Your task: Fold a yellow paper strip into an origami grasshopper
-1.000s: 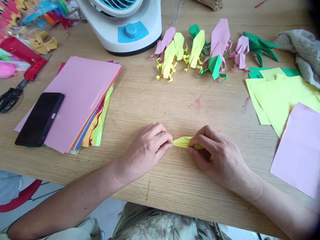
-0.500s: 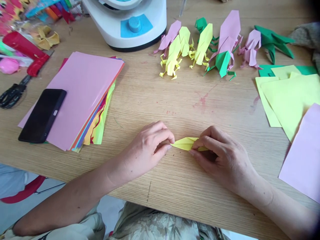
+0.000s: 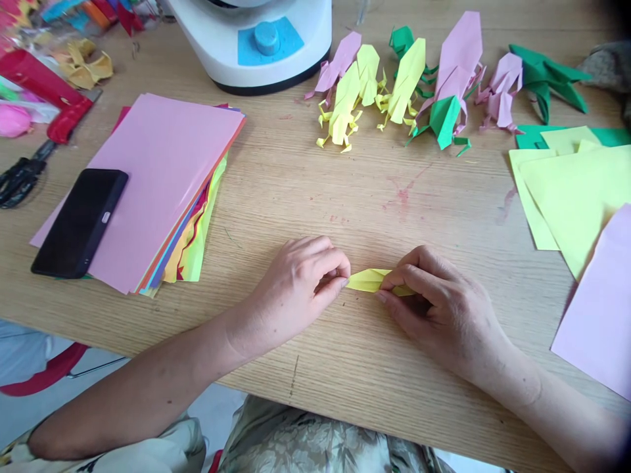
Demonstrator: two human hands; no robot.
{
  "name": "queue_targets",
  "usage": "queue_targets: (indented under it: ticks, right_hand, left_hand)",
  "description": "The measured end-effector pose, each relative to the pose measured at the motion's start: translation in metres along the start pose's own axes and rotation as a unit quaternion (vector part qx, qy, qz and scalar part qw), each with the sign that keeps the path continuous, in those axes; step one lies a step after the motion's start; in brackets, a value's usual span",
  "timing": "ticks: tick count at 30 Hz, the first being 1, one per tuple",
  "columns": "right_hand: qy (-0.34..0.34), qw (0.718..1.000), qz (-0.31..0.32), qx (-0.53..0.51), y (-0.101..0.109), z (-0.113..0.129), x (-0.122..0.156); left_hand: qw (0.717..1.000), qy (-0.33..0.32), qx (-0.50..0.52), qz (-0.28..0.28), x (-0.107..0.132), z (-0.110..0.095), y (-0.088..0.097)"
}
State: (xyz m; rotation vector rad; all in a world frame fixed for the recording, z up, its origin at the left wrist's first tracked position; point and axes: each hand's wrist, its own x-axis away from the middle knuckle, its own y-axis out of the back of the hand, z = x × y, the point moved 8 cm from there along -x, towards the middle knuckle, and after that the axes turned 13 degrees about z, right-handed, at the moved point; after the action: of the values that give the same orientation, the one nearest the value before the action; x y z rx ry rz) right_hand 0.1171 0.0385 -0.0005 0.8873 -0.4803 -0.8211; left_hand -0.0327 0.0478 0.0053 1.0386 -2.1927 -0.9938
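A small folded yellow paper piece (image 3: 365, 280) lies on the wooden table (image 3: 345, 197) near its front edge. My left hand (image 3: 296, 289) pinches the piece's left tip with thumb and fingers closed. My right hand (image 3: 438, 312) holds its right end, fingers curled over the paper, so that end is hidden.
Finished paper insects (image 3: 404, 85) in yellow, pink and green lie in a row at the back. Loose yellow, green and pink sheets (image 3: 576, 190) sit at the right. A stack of coloured paper (image 3: 162, 177) with a black phone (image 3: 81, 222) on it lies left. A white fan base (image 3: 256, 39), scissors (image 3: 22, 177).
Both hands stay on the yellow piece, with the left fingers pinching tighter at its tip. The view has shifted slightly, so the table's things sit a little differently in frame.
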Motion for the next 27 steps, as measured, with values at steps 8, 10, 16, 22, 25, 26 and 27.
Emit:
queue_targets:
  ticks: [8,10,16,22,25,26,27]
  right_hand:
    - [-0.02,1.0,-0.005,0.018,0.0003,0.0043,-0.0023]
    - [-0.026,1.0,-0.003,0.016,0.0,0.0049,-0.0027]
    - [-0.032,0.999,-0.001,0.011,-0.0007,0.0042,-0.0035]
    - [-0.029,1.0,-0.001,0.004,-0.0018,0.0023,-0.0042]
    - [-0.028,1.0,-0.001,0.004,-0.0016,0.0027,-0.0038]
    - [-0.028,1.0,-0.001,0.004,-0.0015,0.0029,-0.0037]
    - [-0.028,1.0,-0.001,0.004,-0.0013,0.003,-0.0037]
  left_hand:
    - [1.0,-0.016,-0.017,0.001,0.0002,-0.0019,0.0]
    - [1.0,-0.018,-0.019,0.005,0.0004,-0.0021,-0.0009]
    - [1.0,-0.01,-0.018,-0.006,-0.0001,-0.0044,-0.0017]
    - [1.0,-0.004,-0.028,-0.007,-0.0006,-0.0077,-0.0049]
    - [0.999,0.002,-0.04,-0.004,-0.0007,-0.0081,-0.0061]
    - [0.999,0.005,-0.044,-0.004,-0.0007,-0.0081,-0.0062]
    - [0.999,0.008,-0.048,-0.005,-0.0009,-0.0081,-0.0062]
